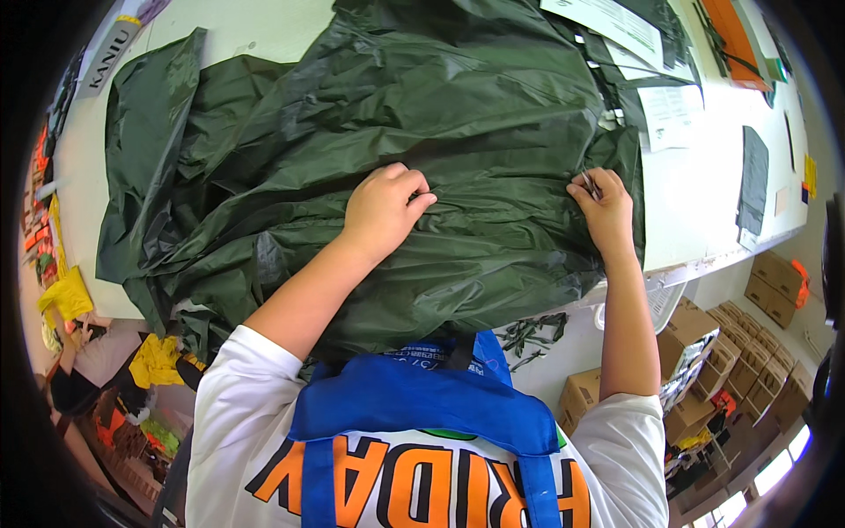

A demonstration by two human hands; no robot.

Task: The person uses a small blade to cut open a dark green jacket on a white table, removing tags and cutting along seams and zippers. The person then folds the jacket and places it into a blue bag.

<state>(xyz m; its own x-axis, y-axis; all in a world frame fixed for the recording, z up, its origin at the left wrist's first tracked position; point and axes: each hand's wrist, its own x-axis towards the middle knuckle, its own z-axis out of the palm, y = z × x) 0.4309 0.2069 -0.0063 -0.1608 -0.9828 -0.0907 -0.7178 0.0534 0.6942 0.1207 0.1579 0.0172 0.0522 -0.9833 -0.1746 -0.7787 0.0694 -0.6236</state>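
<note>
A large piece of dark green, shiny, crumpled fabric (458, 132) spreads across the table in front of me and hangs over its near edge. My left hand (385, 207) is closed near the middle of it, thumb and fingers pinching a fold. Toward the fabric's right end is my right hand (606, 204), also closed. Between its fingers a small pointed metal tool (591, 185) shows, which looks like thread snips; the rest of it is hidden in the palm. The fingertips of that hand touch the green fabric.
Printed white sheets (666, 114) lie on the white table (709, 189) at the far right, near an orange box (735, 44). A folded dark green piece (753, 180) rests farther right. Cardboard boxes (687, 334) stand below. Another person (97, 356) is at the left beside yellow cloth (66, 295).
</note>
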